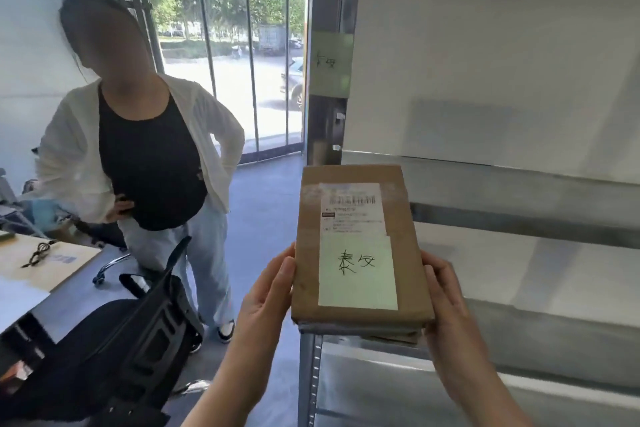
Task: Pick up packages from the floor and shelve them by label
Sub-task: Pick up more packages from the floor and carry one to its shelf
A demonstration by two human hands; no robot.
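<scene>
A flat brown cardboard package (408, 253) is held level in front of me. It carries a white shipping label and a pale green note with handwritten characters. My left hand (266, 298) grips its left edge and my right hand (446, 302) grips its right edge. A second thin package (394, 336) seems to lie under it; only its near edge shows. The package hovers at the left end of a metal shelf unit (519, 198). On the shelf's post is a green tag (330, 64) with similar handwriting.
A person in a white jacket (145, 156) stands at the left, hands on hips. A black office chair (138, 350) is below left, next to a desk (45, 263). Glass doors (235, 45) lie behind. Blue floor runs between chair and shelf.
</scene>
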